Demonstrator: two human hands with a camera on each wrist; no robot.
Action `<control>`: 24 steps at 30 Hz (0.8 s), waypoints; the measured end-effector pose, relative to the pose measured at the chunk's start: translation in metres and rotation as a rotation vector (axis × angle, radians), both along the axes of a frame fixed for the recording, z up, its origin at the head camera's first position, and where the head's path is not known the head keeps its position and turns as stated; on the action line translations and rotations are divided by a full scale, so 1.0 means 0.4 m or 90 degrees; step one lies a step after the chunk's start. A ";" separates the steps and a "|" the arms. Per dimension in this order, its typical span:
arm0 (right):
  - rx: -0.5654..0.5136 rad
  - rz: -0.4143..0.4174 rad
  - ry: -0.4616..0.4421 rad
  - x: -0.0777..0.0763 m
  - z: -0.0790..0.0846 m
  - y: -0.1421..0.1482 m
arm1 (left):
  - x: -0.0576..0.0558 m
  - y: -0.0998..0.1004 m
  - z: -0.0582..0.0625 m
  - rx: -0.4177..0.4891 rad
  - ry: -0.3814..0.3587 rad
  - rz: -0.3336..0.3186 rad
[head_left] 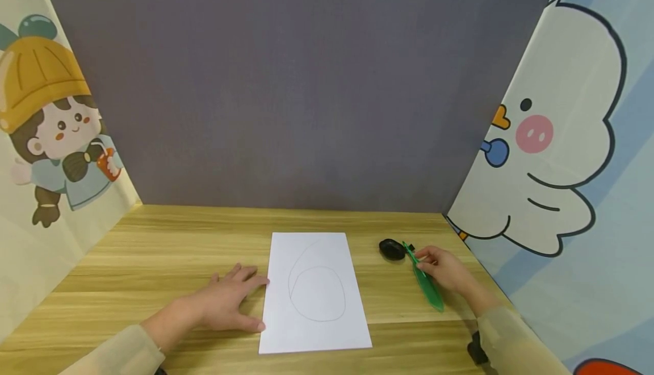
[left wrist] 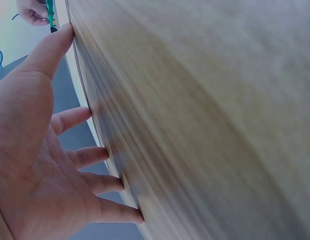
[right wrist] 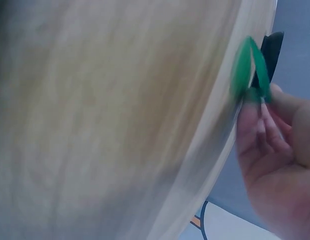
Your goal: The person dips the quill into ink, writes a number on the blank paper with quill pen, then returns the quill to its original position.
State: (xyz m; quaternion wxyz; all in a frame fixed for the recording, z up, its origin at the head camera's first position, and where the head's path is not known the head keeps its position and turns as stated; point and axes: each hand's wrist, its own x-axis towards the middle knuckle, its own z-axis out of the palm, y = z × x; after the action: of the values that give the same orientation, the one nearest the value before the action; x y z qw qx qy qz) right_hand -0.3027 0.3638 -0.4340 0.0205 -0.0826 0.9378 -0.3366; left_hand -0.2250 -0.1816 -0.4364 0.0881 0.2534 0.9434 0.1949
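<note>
A white sheet of paper (head_left: pixel 357 329) with thin drawn curves, a rounded loop and an arc, lies on the table. My left hand (head_left: pixel 227 301) is spread flat at its left side, thumb and index fingertips right at the paper's edge. In the left wrist view the same hand (left wrist: pixel 44 150) shows its fingers apart. To the right of the paper, my right hand (head_left: pixel 444 270) pinches a slim green leaf-shaped thing (head_left: pixel 428 290) by its stem part, broad end toward me. In the right wrist view this green leaf-shaped thing (right wrist: pixel 241 70) sticks out past the fingertips.
A glossy black oval object (head_left: pixel 392 249) sits beside the green thing's narrow tip. The wooden table (head_left: pixel 179 239) ends at a dark grey panel (head_left: pixel 306 91). Cartoon-printed walls stand left and right. Another black object (head_left: pixel 477 348) shows near the right sleeve.
</note>
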 end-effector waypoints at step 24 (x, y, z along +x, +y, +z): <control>-0.006 -0.025 -0.026 -0.001 -0.010 0.009 | -0.001 -0.003 0.022 0.018 -0.034 -0.003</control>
State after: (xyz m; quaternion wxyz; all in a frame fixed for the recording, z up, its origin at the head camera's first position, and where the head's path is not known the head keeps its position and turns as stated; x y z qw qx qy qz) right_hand -0.3029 0.3674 -0.4382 0.0326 -0.0572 0.9370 -0.3431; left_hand -0.2253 -0.1830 -0.4278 0.1103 0.2514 0.9373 0.2146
